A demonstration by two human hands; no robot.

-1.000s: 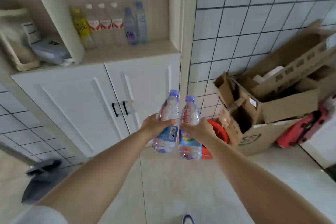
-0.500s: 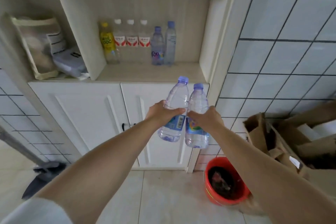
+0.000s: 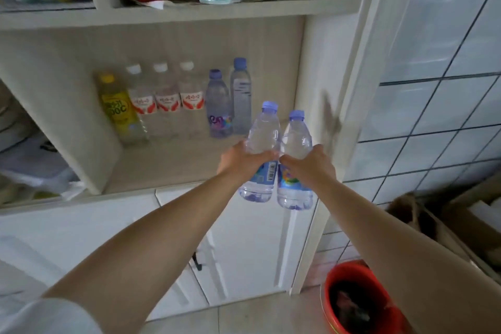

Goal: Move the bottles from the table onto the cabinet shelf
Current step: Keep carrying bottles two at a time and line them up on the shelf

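Observation:
My left hand (image 3: 240,161) grips a clear water bottle (image 3: 264,133) with a blue cap and a barcode label. Right beside it, my right hand (image 3: 311,167) grips a second clear water bottle (image 3: 296,138) with a blue cap and a colourful label. Both bottles are upright and touch each other, held in the air just in front of the open cabinet shelf (image 3: 168,165). Several bottles stand in a row at the back of that shelf: a yellow one (image 3: 119,108), three with red labels (image 3: 168,102) and two blue-capped ones (image 3: 230,100).
The shelf's front right part is bare. An upper shelf (image 3: 189,9) holds boxes and packets. White cabinet doors (image 3: 244,247) are below. A red bucket (image 3: 352,298) stands on the floor at right, next to cardboard boxes (image 3: 447,222). Bags (image 3: 29,154) lie left of the shelf divider.
Both hands have carried the two bottles up and forward, closer to the shelf. The view has moved nearer to the cabinet and tilted up; the grips are unchanged.

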